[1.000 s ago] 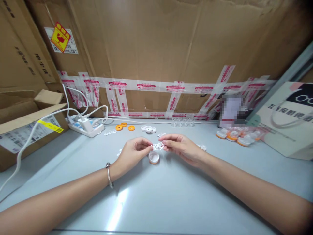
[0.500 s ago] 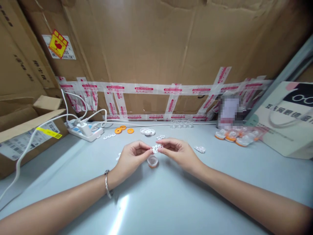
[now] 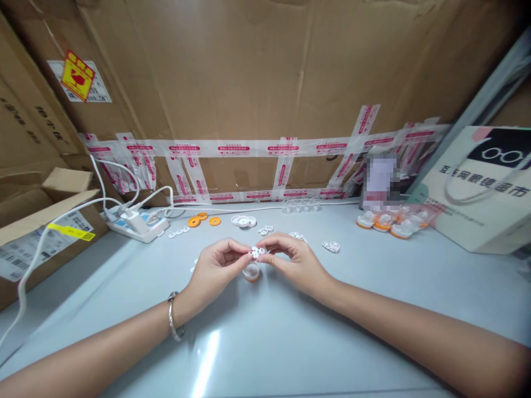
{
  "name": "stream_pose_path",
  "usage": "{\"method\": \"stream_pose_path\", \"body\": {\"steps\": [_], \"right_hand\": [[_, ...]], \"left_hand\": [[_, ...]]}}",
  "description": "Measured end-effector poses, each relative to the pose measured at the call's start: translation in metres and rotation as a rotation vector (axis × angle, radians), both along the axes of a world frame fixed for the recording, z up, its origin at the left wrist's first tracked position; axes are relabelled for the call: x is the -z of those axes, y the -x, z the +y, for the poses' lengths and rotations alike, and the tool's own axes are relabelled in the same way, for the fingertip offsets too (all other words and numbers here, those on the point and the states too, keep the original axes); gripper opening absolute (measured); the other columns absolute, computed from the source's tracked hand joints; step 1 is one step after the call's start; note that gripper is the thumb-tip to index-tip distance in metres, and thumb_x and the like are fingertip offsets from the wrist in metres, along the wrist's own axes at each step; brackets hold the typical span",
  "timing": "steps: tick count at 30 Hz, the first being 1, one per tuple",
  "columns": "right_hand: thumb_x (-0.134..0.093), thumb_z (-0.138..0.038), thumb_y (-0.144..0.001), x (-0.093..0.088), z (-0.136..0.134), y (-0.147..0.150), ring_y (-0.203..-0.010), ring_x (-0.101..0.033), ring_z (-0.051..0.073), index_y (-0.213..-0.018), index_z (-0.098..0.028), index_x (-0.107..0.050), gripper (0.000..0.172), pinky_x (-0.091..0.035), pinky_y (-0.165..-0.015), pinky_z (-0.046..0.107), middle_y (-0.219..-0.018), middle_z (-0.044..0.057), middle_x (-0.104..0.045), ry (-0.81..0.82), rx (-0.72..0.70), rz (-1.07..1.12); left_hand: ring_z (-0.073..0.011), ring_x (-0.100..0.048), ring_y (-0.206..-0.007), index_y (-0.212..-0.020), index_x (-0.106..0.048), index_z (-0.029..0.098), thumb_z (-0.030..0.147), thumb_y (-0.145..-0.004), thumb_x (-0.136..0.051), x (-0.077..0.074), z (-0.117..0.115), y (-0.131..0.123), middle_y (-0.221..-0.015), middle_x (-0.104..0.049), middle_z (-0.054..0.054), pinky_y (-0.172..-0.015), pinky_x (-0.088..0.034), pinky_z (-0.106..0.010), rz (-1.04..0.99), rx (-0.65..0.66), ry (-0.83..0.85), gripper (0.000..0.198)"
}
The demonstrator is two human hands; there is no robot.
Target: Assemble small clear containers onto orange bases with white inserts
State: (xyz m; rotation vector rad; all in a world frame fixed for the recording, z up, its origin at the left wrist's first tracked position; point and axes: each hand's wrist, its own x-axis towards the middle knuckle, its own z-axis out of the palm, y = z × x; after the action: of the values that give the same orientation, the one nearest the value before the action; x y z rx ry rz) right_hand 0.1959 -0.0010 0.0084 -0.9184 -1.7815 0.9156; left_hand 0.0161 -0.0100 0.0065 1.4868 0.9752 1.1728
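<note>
Between the fingertips of my left hand and my right hand is a small white piece with dark spots or holes. Both hands are closed in a pinch on it, from opposite sides. Just below it on the table stands a small clear round cup with an orange base, apart from my fingers. Similar white spotted pieces lie behind my hands and to the right. A few white bits beside my left hand are partly hidden by it.
Orange rings, white round caps and clear cups lie along the back. Orange-based clear containers stand right, by a paper bag. A power strip with white cables and an open carton are left.
The whole view has shifted slightly. The spotted piece has turned a little between my fingers, and both hands still pinch it above the cup.
</note>
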Motion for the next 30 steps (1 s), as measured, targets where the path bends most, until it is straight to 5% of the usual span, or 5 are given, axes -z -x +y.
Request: {"method": "stream_pose_path", "body": {"steps": [8, 14, 19, 24, 30], "right_hand": [[-0.073, -0.022, -0.062, -0.001, 0.006, 0.002, -0.073, -0.061, 0.012, -0.077, -0.017, -0.06, 0.021, -0.047, -0.072, 0.028, -0.077, 0.0, -0.064, 0.383, -0.117, 0.24], [-0.077, -0.025, -0.056, -0.007, 0.005, 0.0, -0.072, -0.062, 0.013, -0.077, -0.015, -0.06, 0.029, -0.046, -0.073, 0.028, -0.075, 0.001, -0.065, 0.565, -0.134, 0.215], [-0.076, -0.028, -0.057, -0.004, 0.011, -0.005, -0.069, -0.06, 0.013, -0.075, -0.015, -0.061, 0.027, -0.045, -0.067, 0.027, -0.072, 0.001, -0.065, 0.457, -0.078, 0.085], [-0.063, -0.027, -0.072, 0.0, 0.02, -0.014, -0.08, -0.061, 0.016, -0.09, -0.019, -0.068, 0.02, -0.046, -0.075, 0.031, -0.089, 0.004, -0.067, 0.214, 0.015, -0.071], [-0.051, -0.015, -0.081, 0.006, 0.015, -0.007, -0.093, -0.058, 0.015, -0.101, -0.026, -0.067, 0.029, -0.043, -0.087, 0.034, -0.097, 0.003, -0.063, -0.039, -0.061, -0.151]], "left_hand": [[-0.0099, -0.063, -0.072, -0.076, -0.061, 0.016, 0.021, -0.075, -0.065, 0.001, 0.0, 0.001, -0.08, -0.067, -0.001, -0.067, -0.051, -0.019, 0.04, 0.023, -0.076, 0.007], [-0.0128, -0.062, -0.077, -0.078, -0.06, 0.015, 0.023, -0.078, -0.062, 0.005, 0.001, 0.002, -0.083, -0.065, -0.004, -0.072, -0.049, -0.024, 0.135, 0.081, -0.154, 0.008], [-0.0156, -0.059, -0.084, -0.088, -0.06, 0.017, 0.028, -0.081, -0.057, -0.001, 0.007, 0.01, -0.09, -0.064, -0.005, -0.079, -0.046, -0.029, 0.376, 0.119, -0.288, 0.013], [-0.0204, -0.054, -0.094, -0.106, -0.056, 0.021, 0.041, -0.07, -0.066, -0.01, 0.015, 0.024, -0.105, -0.058, -0.006, -0.082, -0.043, -0.033, 0.702, 0.189, -0.333, 0.042], [-0.0147, -0.053, -0.074, -0.095, -0.061, 0.019, 0.039, -0.072, -0.065, 0.003, 0.012, 0.014, -0.086, -0.061, -0.002, -0.067, -0.042, -0.025, 0.687, 0.203, -0.26, 0.031]]}}
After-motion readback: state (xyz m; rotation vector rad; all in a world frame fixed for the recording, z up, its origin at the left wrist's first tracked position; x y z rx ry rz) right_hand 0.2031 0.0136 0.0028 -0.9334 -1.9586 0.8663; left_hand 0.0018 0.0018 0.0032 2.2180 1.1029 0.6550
